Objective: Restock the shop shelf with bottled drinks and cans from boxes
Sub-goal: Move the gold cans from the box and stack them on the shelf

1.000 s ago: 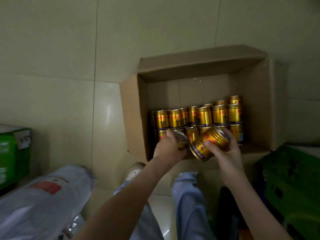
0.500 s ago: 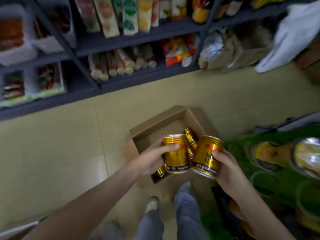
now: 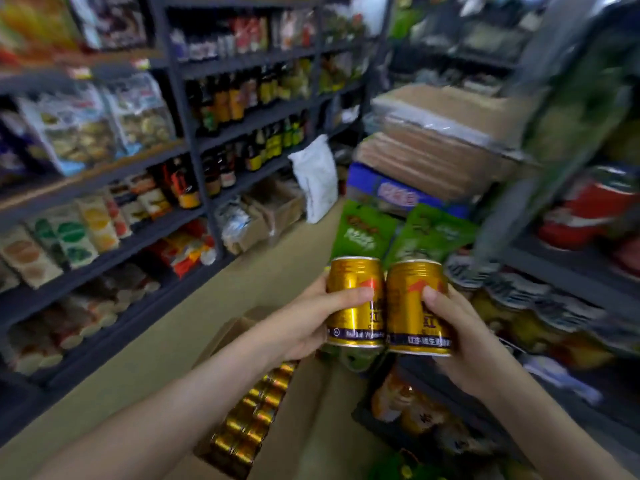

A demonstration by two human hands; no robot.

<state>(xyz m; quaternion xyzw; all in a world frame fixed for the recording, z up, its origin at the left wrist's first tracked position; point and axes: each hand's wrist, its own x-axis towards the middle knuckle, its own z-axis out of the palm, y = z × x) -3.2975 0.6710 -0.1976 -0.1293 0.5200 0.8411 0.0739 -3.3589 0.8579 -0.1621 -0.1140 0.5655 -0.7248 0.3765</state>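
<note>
My left hand (image 3: 304,323) grips a gold drink can (image 3: 353,317), held upright at chest height. My right hand (image 3: 460,341) grips a second gold can (image 3: 412,320), touching the first side by side. Below them on the floor stands the open cardboard box (image 3: 304,420) with several more gold cans (image 3: 252,420) in rows. The shelf unit on the right (image 3: 561,271) is blurred; it holds jars and red packs, with the cans a little to its left.
A dark shelf rack (image 3: 194,140) with bottles and snack packs runs along the left. Green bags (image 3: 433,233), a blue carton (image 3: 398,195), stacked wrapped goods (image 3: 436,140) and a white sack (image 3: 317,178) fill the aisle ahead. Tan floor (image 3: 166,341) lies between.
Both hands lifted one gold can each out of the box and raised them. My view swung up from the box and floor to the aisle and shelves.
</note>
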